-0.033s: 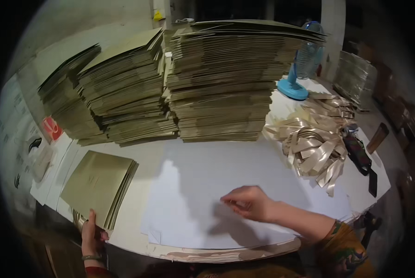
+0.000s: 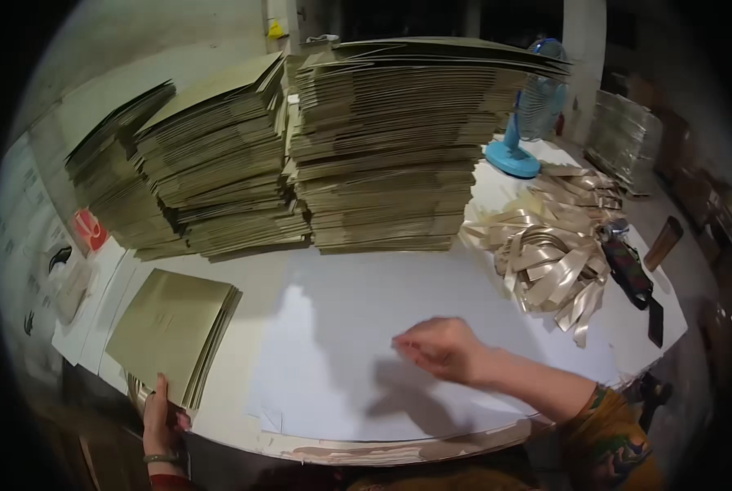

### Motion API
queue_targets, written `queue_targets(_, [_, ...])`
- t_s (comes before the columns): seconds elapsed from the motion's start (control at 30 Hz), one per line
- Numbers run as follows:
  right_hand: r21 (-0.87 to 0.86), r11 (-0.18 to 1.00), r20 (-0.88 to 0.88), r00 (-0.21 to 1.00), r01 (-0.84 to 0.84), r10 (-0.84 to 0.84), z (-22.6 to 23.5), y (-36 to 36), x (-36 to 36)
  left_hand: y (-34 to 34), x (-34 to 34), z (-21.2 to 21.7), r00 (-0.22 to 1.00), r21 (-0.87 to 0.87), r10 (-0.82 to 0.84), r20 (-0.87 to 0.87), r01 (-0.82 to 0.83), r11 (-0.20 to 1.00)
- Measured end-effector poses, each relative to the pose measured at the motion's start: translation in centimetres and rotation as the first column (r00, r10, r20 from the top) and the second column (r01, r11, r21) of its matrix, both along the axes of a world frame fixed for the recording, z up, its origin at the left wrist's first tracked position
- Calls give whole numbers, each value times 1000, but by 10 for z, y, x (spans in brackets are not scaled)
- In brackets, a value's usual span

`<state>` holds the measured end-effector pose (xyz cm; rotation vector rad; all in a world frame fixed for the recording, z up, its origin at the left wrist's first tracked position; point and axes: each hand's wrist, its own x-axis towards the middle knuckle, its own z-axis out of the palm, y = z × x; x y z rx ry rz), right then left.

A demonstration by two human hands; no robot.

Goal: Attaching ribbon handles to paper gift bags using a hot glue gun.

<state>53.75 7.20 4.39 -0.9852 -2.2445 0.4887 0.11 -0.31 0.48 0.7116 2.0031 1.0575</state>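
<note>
The low green pile [image 2: 170, 319] sits at eight o'clock. My left hand [image 2: 161, 417] has its thumb on top; I can't tell if it's clamped. My right hand's [image 2: 444, 350] blurry fingers look together. Tall stacks [image 2: 390, 164] stand at eleven; many ribbons [image 2: 546, 266] lie loose at three.

folders [image 2: 170, 323]: matt card | ribbons [image 2: 558, 266]: glossy, satin-like cloth | sheet [image 2: 292, 385]: smooth matt paper | fan base [image 2: 512, 161]: smooth plastic

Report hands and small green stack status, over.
Left hand touching small green stack. Right hand above white sheet, half-curled, grip unclear. Ribbons apart from both hands.
</note>
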Motion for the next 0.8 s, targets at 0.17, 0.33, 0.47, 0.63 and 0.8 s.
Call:
queue_targets(0.17, [665, 713, -144, 975, 221, -168, 107, 34, 37, -26, 3, 24, 979, -200, -197, 49, 202, 959])
queue_targets(0.33, [925, 236, -186, 898, 296, -398, 213, 55, 69, -23, 1, 23, 924, -100, -380, 44, 382, 919])
queue_targets(0.47, [957, 115, -165, 829, 265, -535, 248, 87, 77, -17, 9, 25, 904, -177, -429, -1, 422, 889])
queue_targets(0.63, [957, 179, -70, 780, 228, -621, 264, 106, 78, -22, 6, 12, 967, -41, -207, 151, 215, 976])
queue_targets(0.8, [930, 275, 11, 730, 243, -684, 273, 110, 68, -23, -11, -18, 988, 80, -141, 68, 136, 987])
